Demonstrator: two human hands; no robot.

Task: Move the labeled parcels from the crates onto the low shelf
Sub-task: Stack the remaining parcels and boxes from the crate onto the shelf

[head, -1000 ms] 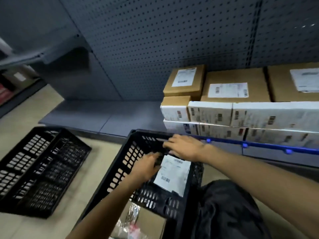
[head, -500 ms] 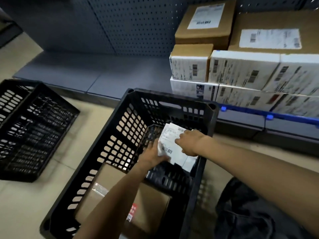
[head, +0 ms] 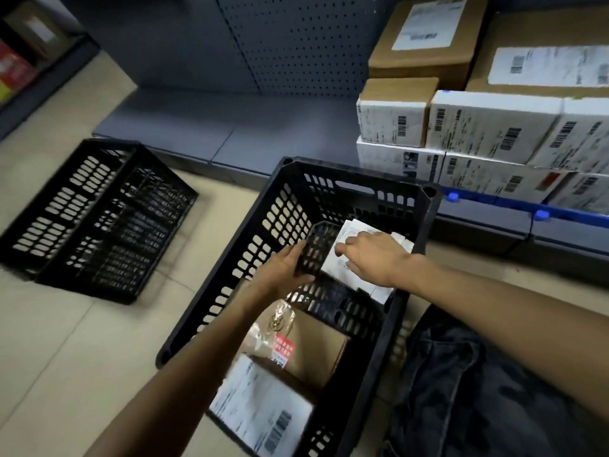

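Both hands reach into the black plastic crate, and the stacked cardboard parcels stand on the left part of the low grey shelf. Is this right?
No: the head view shows the stacked cardboard parcels on the right part of the low grey shelf, not the left. The left hand and the right hand reach into the black plastic crate.
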